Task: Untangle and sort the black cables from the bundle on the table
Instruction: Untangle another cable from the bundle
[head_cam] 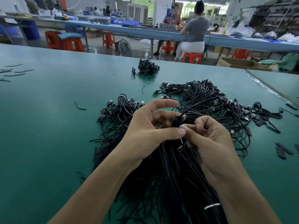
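Observation:
A big tangle of thin black cables (pixel 163 172) with USB plugs covers the green table (pixel 48 126) in front of me. My left hand (pixel 148 130) and my right hand (pixel 208 139) meet above its middle. Both pinch one black cable end (pixel 178 120) between thumb and fingers; its lead arcs up and away to the right. The left index finger sticks out straight. A looped heap of cables (pixel 203 94) lies behind the hands. A white tie (pixel 212 206) wraps some strands by my right forearm.
A small separate bunch of black cables (pixel 148 66) sits farther back on the table. Flat black sleeve pieces (pixel 283 151) lie at the right, loose cable bits (pixel 14 71) at the far left. Beyond the table edge a person (pixel 194 33) sits on a red stool.

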